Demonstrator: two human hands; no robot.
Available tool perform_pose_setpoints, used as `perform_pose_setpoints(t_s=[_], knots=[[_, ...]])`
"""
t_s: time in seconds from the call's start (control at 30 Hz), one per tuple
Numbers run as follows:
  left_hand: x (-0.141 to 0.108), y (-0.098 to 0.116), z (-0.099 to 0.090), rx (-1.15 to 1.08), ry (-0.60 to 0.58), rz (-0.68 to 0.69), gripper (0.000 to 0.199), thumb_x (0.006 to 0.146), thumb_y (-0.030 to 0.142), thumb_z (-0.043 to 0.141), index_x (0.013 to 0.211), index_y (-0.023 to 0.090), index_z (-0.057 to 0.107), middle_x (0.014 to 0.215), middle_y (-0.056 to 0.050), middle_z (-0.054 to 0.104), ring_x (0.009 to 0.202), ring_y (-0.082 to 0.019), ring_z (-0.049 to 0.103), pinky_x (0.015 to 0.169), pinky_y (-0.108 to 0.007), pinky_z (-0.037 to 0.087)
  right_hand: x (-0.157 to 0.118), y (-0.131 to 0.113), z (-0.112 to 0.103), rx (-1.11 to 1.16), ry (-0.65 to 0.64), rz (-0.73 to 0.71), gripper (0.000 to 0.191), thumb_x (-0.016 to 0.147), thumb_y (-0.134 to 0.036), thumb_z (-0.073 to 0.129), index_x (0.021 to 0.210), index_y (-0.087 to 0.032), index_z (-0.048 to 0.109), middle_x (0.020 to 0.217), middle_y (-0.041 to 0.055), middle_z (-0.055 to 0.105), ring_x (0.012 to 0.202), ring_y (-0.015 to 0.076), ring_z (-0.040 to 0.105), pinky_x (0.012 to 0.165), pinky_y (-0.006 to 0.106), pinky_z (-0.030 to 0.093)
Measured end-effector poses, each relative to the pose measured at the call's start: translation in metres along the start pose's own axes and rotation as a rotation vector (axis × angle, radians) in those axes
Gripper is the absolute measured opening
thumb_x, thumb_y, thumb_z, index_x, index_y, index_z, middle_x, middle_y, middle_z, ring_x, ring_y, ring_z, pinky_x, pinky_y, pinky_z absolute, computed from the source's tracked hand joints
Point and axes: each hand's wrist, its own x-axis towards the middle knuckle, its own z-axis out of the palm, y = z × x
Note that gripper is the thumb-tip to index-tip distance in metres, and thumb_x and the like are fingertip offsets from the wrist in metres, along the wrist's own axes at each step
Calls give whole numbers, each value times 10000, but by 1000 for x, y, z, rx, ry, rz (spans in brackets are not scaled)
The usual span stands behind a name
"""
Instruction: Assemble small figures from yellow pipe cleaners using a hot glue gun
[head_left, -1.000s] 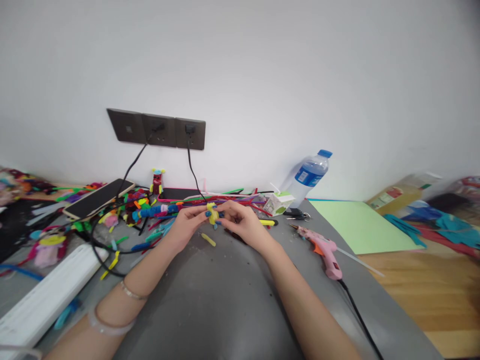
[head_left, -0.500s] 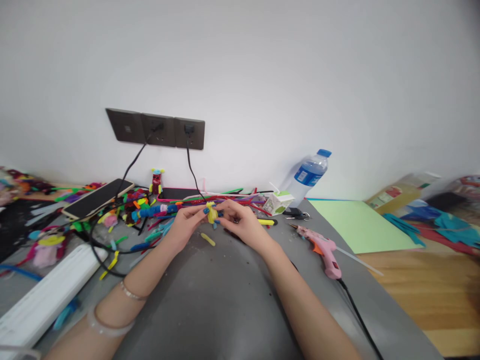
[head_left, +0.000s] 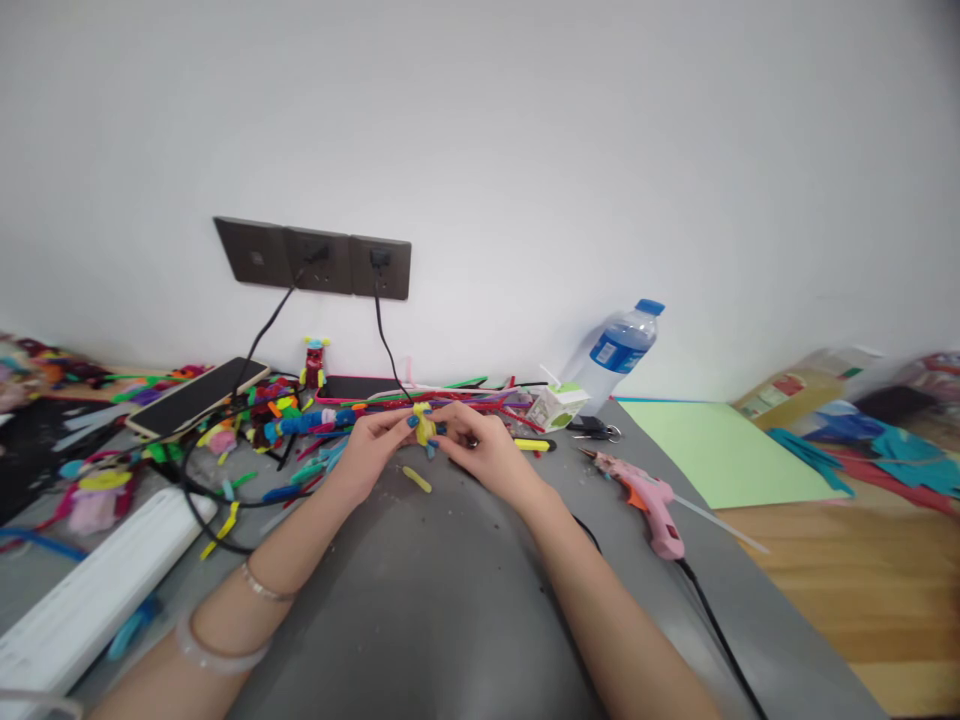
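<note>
Between both hands, just above the grey table, is a small yellow pipe-cleaner figure with blue-grey bits at its lower end. My left hand pinches it from the left between thumb and fingers. From the right, my right hand is closed on it too, thumb toward the lower part. The fingers cover some of the figure. A short loose piece of yellow pipe cleaner lies on the table below the hands. Behind them run several long coloured pipe cleaners.
A pink glue gun lies at right with its cord trailing forward. Beyond it are keys, a drink carton and a water bottle. At left are a white power strip, a phone, black cables and finished figures.
</note>
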Motion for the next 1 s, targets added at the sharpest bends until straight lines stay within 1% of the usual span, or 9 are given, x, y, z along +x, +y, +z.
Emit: perform_pose_setpoints(t_s=[0.13, 0.33, 0.47, 0.7, 0.87, 1.0], knots=[[0, -2, -1, 22, -6, 6, 441, 644, 482, 861, 920, 142, 810, 909, -125, 796, 802, -243, 735, 805, -349, 580, 1, -1, 0, -15, -7, 20, 205, 915, -233, 581, 1106, -174, 624, 626, -73, 419, 559, 100, 378, 565, 207, 315], [2, -6, -3, 32, 31, -2, 461, 639, 463, 864, 950, 130, 797, 894, -116, 794, 803, -234, 729, 790, -333, 575, 1, -2, -3, -21, -18, 41, 222, 912, -227, 575, 1123, -171, 618, 625, -77, 408, 562, 102, 372, 570, 210, 310], [2, -5, -3, 29, 47, -15, 469, 631, 445, 870, 971, 134, 788, 875, -99, 793, 790, -216, 723, 774, -317, 570, 1, -1, -2, -37, -13, 41, 212, 907, -233, 576, 1107, -176, 618, 617, -79, 406, 554, 103, 375, 567, 211, 310], [2, -1, 0, -27, 104, -45, 429, 563, 404, 909, 862, 130, 772, 754, -65, 777, 675, -166, 697, 710, -279, 563, 1, -2, 0, -26, -7, 31, 208, 914, -246, 577, 1105, -175, 618, 623, -75, 416, 554, 101, 381, 564, 208, 316], [2, -1, 0, -33, 113, -34, 455, 554, 382, 915, 897, 136, 746, 679, -33, 753, 638, -149, 691, 678, -248, 552, 1, -2, -2, -32, -4, 46, 216, 912, -253, 574, 1105, -171, 622, 617, -74, 399, 553, 102, 367, 562, 208, 310], [2, -1, 0, -38, 125, -32, 442, 547, 392, 914, 858, 139, 728, 661, -30, 751, 631, -154, 698, 676, -254, 557, 1, 1, -2, 3, 2, 54, 229, 900, -225, 574, 1118, -172, 619, 617, -82, 356, 564, 105, 352, 578, 210, 309]])
